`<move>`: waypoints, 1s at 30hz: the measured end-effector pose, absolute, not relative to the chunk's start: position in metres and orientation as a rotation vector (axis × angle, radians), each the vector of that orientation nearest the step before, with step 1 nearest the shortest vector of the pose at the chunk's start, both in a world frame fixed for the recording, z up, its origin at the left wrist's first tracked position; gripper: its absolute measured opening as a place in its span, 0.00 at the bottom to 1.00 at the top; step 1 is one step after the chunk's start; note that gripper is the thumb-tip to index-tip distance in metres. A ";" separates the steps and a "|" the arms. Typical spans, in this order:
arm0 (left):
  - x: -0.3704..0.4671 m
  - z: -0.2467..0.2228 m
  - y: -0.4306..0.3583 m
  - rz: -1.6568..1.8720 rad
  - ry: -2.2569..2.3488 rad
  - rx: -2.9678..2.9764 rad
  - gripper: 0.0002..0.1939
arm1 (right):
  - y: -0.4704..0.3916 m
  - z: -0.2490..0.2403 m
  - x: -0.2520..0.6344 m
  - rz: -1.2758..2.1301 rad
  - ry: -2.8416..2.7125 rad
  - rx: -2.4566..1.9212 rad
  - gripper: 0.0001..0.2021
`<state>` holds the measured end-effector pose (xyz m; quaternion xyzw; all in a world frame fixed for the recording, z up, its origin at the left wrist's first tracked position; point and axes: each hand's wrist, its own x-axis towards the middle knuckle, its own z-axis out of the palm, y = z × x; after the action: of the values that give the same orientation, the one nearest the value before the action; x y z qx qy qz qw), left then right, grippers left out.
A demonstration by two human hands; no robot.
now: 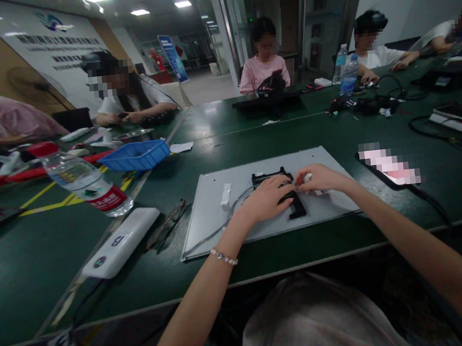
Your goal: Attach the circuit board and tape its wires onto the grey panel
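Observation:
A flat white panel point(207, 219) lies on the green table in front of me. On it rests a black plastic bracket point(298, 205), partly covered by my left hand point(270, 197), whose fingers stretch flat across it. My right hand point(317, 179) is closed in a pinch beside the bracket's right side, close to my left fingertips. Something small and whitish shows at its fingers, too small to name. A thin grey cable point(232, 212) curves over the panel from under my left hand. Left of the cable sits a small white block point(225, 195).
Left of the panel are eyeglasses point(168, 223), a white power bank point(123, 244), a water bottle point(87, 182) and a blue tray point(138, 156). A phone point(391, 168) with a cable lies to the right. Several people sit around the table.

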<state>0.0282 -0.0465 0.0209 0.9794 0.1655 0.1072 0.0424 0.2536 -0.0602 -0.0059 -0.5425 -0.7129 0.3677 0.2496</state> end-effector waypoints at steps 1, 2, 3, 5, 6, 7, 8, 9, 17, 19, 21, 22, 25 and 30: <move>0.028 0.021 -0.046 0.333 0.501 2.998 0.16 | -0.059 -0.007 0.255 0.940 -1.994 -1.460 0.09; 0.028 0.021 -0.046 0.336 0.495 3.001 0.16 | -0.058 -0.008 0.255 0.895 -2.036 -1.449 0.09; 0.028 0.021 -0.046 0.337 0.488 3.005 0.16 | -0.057 -0.009 0.256 0.871 -2.064 -1.443 0.08; 0.027 0.020 -0.045 0.337 0.479 3.011 0.16 | -0.056 -0.009 0.256 0.883 -2.085 -1.445 0.08; 0.027 0.020 -0.045 0.338 0.477 3.014 0.16 | -0.057 -0.008 0.256 0.899 -2.074 -1.455 0.08; 0.027 0.019 -0.045 0.341 0.477 3.017 0.16 | -0.057 -0.006 0.255 0.909 -2.052 -1.467 0.08; 0.027 0.018 -0.045 0.347 0.480 3.021 0.16 | -0.058 -0.004 0.255 0.915 -2.029 -1.476 0.09; 0.027 0.018 -0.046 0.357 0.485 3.025 0.17 | -0.060 -0.002 0.255 0.919 -2.001 -1.484 0.09; 0.005 0.041 -0.029 0.531 0.850 3.009 0.21 | -0.071 0.017 0.251 0.944 -1.842 -1.498 0.13; -0.013 0.044 -0.016 0.536 1.101 2.972 0.20 | -0.072 0.017 0.250 0.954 -1.849 -1.498 0.13; -0.033 0.042 -0.001 0.454 1.297 2.920 0.19 | -0.072 0.016 0.249 0.957 -1.862 -1.488 0.13; -0.043 0.040 0.007 0.373 1.350 2.894 0.18 | -0.071 0.016 0.249 0.954 -1.868 -1.479 0.14; -0.068 0.030 0.026 0.160 1.379 2.806 0.18 | -0.070 0.012 0.249 0.941 -1.883 -1.453 0.14; -0.084 0.023 0.039 0.033 1.425 2.693 0.19 | -0.067 0.007 0.250 0.895 -1.898 -1.451 0.13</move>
<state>-0.0839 0.0385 0.0229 0.8829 0.4671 0.0109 0.0475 0.2496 -0.0674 0.0069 -0.5440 -0.7118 0.3357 0.2910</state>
